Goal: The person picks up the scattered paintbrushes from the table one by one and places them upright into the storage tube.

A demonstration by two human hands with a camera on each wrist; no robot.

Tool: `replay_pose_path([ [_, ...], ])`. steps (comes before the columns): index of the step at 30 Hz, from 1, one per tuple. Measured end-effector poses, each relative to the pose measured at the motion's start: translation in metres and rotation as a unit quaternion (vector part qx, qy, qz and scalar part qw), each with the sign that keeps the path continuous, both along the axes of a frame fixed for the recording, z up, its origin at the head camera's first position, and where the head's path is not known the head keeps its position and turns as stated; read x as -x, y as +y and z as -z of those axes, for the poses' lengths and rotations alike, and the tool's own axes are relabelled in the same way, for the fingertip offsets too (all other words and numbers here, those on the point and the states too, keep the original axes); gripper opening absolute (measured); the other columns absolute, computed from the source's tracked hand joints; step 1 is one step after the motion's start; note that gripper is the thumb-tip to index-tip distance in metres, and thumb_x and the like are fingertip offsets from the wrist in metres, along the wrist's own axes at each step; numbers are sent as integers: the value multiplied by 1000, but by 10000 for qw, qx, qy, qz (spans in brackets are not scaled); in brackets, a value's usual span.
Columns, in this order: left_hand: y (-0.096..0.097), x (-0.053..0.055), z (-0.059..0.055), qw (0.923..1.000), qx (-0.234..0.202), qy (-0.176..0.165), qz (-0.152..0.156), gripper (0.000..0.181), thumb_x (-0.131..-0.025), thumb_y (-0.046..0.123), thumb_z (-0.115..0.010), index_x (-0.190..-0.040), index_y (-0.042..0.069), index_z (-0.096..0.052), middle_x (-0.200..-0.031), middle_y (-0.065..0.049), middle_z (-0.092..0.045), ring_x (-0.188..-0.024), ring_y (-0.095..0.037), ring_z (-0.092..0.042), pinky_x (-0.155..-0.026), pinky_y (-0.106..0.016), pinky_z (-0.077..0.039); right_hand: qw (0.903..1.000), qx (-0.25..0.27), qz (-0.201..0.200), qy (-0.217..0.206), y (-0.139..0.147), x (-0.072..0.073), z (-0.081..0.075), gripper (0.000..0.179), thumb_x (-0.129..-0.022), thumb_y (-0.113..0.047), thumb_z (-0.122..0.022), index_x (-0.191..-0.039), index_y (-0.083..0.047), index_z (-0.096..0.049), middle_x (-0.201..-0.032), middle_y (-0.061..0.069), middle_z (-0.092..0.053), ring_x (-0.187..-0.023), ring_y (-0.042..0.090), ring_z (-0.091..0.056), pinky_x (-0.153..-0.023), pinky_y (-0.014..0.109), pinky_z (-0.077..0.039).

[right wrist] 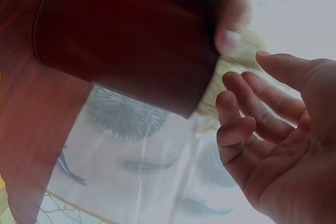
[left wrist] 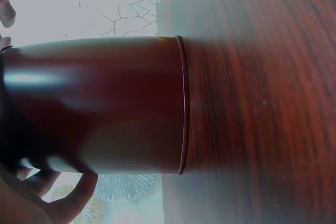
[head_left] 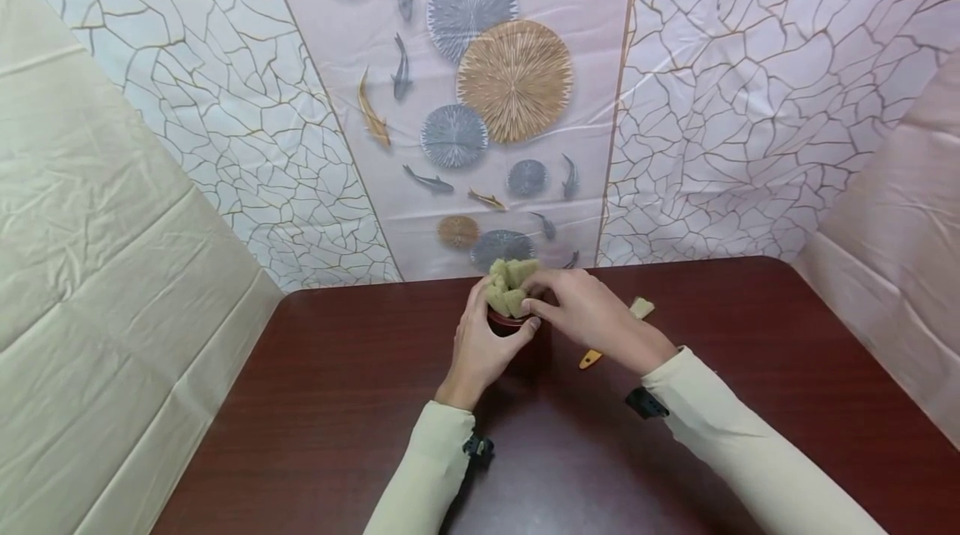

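Observation:
A dark red cylindrical container [left wrist: 105,103] stands upright on the table, packed with paintbrushes whose pale bristles [head_left: 506,297] stick out of its top. My left hand [head_left: 476,343] grips the container near its rim, the thumb [right wrist: 232,22] on one side and the fingers [left wrist: 76,200] on the other. Beside the bristles is my right hand [head_left: 588,306]. In the right wrist view its fingers are loosely bent close to the bristles, the thumb stands apart from them, and nothing is pinched. The brush handles are hidden inside the container.
Another paintbrush lies on the dark wooden table [head_left: 360,402] under the right forearm, its yellow handle [head_left: 592,359] and pale bristle end [head_left: 642,307] showing. A patterned cloth [head_left: 510,85] hangs behind the table, with plain beige cloth [head_left: 112,293] at the sides.

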State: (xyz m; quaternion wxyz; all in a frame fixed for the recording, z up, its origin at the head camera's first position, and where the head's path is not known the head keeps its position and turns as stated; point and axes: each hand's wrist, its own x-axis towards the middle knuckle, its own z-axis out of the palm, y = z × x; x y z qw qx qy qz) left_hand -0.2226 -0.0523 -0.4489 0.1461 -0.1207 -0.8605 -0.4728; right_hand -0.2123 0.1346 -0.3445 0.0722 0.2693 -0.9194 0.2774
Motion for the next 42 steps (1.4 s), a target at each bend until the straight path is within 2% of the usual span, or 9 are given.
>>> replay_pose_path([
  [4,0,0,-1,10000,-44,10,-2,92,-83,64,-79,-160,26,-44,-162,11,-43,-138,-25,-55,-106,-58,-48,9984,318,477,16,14,-6,-9,18,-102,-21,-72,-112,-7,-75,-99,3,-78,-92,21,-73,-80,44,-56],
  [10,0,0,-2,10000,-27,-76,-35,94,-83,64,-78,-160,25,-43,-163,9,-42,-141,-27,-53,-109,-60,-45,9899,483,1328,-138,44,-8,-10,18,-104,-26,-70,-101,-9,-73,-90,5,-77,-73,17,-67,-68,38,-51],
  [15,1,1,-2,9999,-54,-99,-61,95,-83,66,-78,-160,24,-43,-163,9,-42,-141,-29,-53,-109,-62,-45,9797,534,1897,-377,71,3,11,25,-104,-31,-69,-102,-6,-70,-88,8,-76,-61,13,-66,-65,38,-51],
  [20,0,1,-2,9999,-71,-71,-88,94,-82,64,-79,-159,25,-44,-161,10,-44,-140,-26,-54,-109,-60,-46,9670,511,2357,-815,92,15,38,33,-104,-34,-68,-104,-1,-68,-81,9,-72,-59,18,-64,-62,38,-50],
  [22,1,1,-1,9999,-86,-76,-86,94,-82,64,-80,-160,26,-44,-161,10,-44,-140,-25,-54,-109,-60,-46,9623,495,2460,-1051,99,18,49,35,-105,-34,-66,-105,1,-67,-76,9,-71,-58,21,-67,-63,38,-51],
  [29,1,0,0,9999,-55,-119,-56,95,-82,66,-78,-160,25,-43,-162,9,-43,-140,-26,-54,-109,-60,-45,9402,318,2557,-2227,114,20,81,45,-107,-34,-62,-85,4,-72,-61,8,-65,-56,20,-66,-59,36,-53],
  [32,0,0,0,9999,-32,-159,-50,95,-82,67,-78,-161,26,-42,-163,10,-42,-140,-27,-54,-109,-60,-45,9296,432,2541,-2633,116,23,94,44,-106,-35,-63,-90,6,-71,-64,9,-65,-55,19,-66,-57,36,-57],
  [38,1,0,0,9998,-22,-199,-46,96,-82,68,-77,-161,26,-42,-163,10,-42,-140,-28,-54,-109,-62,-44,9184,387,2755,-2813,119,38,110,53,-107,-44,-59,-89,6,-68,-61,11,-67,-51,18,-68,-54,34,-57],
  [42,1,1,-2,9998,-16,-185,-76,96,-81,68,-77,-161,27,-42,-163,10,-42,-141,-26,-53,-109,-62,-44,9161,425,2821,-2818,120,45,113,51,-107,-41,-61,-88,6,-67,-60,10,-66,-49,18,-67,-53,33,-56],
])
